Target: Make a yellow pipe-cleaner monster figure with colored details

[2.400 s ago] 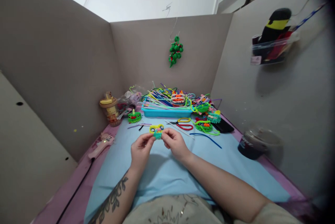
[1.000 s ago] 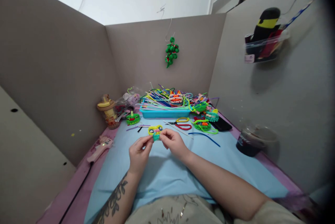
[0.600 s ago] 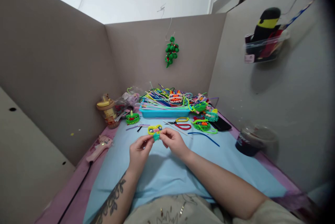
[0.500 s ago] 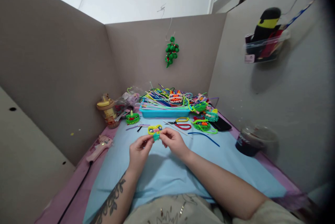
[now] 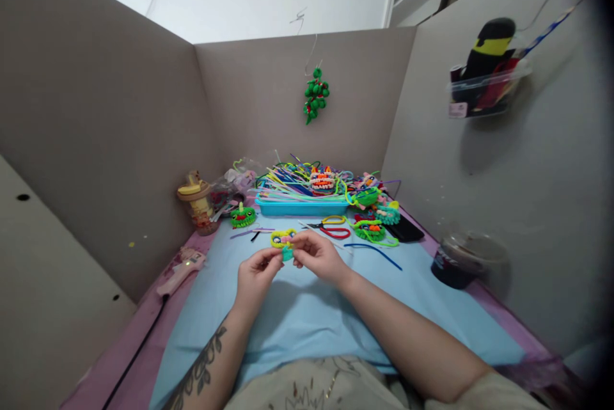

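A small pipe-cleaner figure (image 5: pixel 284 242), yellow-green on top and teal below, is pinched between both hands above the light blue mat (image 5: pixel 297 314). My left hand (image 5: pixel 256 275) grips its left side with thumb and fingers closed. My right hand (image 5: pixel 317 256) pinches its right side, fingers curled. Red and yellow scissors (image 5: pixel 334 227) lie just beyond my right hand.
A teal tray (image 5: pixel 302 206) heaped with coloured pipe cleaners stands at the back. Finished figures (image 5: pixel 371 229) lie right of it, a green one (image 5: pixel 243 216) to its left. A pink glue gun (image 5: pixel 181 267), a jar (image 5: pixel 197 201), a dark cup (image 5: pixel 458 263) and grey partition walls surround the mat.
Both hands have kept the figure between them in almost the same spot; the fingers shifted slightly on it and the view tilted a little.
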`<action>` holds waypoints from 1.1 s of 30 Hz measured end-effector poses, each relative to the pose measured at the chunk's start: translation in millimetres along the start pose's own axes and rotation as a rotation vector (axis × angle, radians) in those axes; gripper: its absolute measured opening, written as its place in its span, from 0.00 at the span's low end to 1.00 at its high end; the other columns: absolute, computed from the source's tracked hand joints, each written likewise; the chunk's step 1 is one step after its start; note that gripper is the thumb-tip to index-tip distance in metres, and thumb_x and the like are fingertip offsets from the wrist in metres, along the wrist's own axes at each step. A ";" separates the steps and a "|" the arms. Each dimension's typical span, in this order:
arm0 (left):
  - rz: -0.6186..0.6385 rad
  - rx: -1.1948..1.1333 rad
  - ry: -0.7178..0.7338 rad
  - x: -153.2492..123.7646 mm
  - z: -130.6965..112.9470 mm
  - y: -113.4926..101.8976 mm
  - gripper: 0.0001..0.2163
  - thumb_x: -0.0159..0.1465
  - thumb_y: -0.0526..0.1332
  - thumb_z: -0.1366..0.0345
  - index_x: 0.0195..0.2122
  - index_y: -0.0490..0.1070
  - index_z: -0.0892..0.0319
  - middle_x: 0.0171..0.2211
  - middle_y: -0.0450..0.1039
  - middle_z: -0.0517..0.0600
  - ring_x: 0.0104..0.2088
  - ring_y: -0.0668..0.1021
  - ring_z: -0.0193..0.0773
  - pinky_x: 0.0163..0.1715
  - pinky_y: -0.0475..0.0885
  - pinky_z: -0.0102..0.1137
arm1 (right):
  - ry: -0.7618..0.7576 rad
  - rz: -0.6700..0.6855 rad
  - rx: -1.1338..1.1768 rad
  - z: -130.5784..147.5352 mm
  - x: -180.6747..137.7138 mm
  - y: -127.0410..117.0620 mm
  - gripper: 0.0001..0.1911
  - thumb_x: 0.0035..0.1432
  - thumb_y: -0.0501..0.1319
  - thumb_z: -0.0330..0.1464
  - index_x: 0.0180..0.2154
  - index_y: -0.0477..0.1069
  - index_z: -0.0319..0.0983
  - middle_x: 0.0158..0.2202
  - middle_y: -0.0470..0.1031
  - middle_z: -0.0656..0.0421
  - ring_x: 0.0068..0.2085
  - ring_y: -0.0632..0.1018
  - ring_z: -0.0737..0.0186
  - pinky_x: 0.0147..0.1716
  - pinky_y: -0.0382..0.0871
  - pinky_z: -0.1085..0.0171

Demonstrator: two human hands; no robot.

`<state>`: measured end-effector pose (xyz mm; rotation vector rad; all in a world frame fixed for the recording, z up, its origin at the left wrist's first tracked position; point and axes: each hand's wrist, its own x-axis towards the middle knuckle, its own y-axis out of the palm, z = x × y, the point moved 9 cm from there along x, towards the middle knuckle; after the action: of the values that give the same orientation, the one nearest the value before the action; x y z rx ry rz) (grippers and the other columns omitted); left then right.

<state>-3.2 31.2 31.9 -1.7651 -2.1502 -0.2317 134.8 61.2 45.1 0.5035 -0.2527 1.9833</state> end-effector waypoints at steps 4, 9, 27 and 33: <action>0.045 -0.008 -0.049 0.4 1.2 3.2 0.07 0.51 0.63 0.64 0.30 0.75 0.62 0.23 0.75 0.48 0.24 0.76 0.34 0.25 0.71 0.26 | 0.023 0.095 -0.037 -0.1 1.5 1.1 0.11 0.49 0.62 0.32 0.37 0.67 0.38 0.25 0.71 0.62 0.22 0.74 0.70 0.23 0.70 0.68; 0.069 0.006 -0.070 1.0 2.2 5.2 0.07 0.51 0.63 0.64 0.30 0.76 0.61 0.21 0.74 0.47 0.23 0.74 0.33 0.24 0.70 0.26 | 0.066 0.146 -0.050 -1.6 1.6 1.4 0.12 0.48 0.63 0.33 0.36 0.67 0.37 0.23 0.71 0.63 0.22 0.74 0.70 0.23 0.70 0.68; 0.119 -0.025 -0.008 0.5 -1.5 7.8 0.08 0.53 0.63 0.62 0.31 0.72 0.61 0.23 0.73 0.48 0.24 0.75 0.34 0.26 0.71 0.27 | 0.114 0.154 0.015 -2.2 0.0 0.7 0.13 0.46 0.66 0.36 0.31 0.67 0.36 0.22 0.73 0.62 0.24 0.77 0.67 0.24 0.72 0.68; 0.124 -0.020 -0.003 0.3 -2.3 7.5 0.08 0.54 0.62 0.62 0.31 0.73 0.61 0.24 0.73 0.48 0.25 0.75 0.34 0.26 0.71 0.27 | 0.112 0.161 0.027 -4.0 -0.9 0.8 0.12 0.47 0.66 0.36 0.31 0.68 0.36 0.22 0.73 0.62 0.24 0.77 0.67 0.25 0.72 0.68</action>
<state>4.5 32.3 33.4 -1.9028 -2.0376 -0.2199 133.5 61.7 41.2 0.3982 -0.2020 2.1665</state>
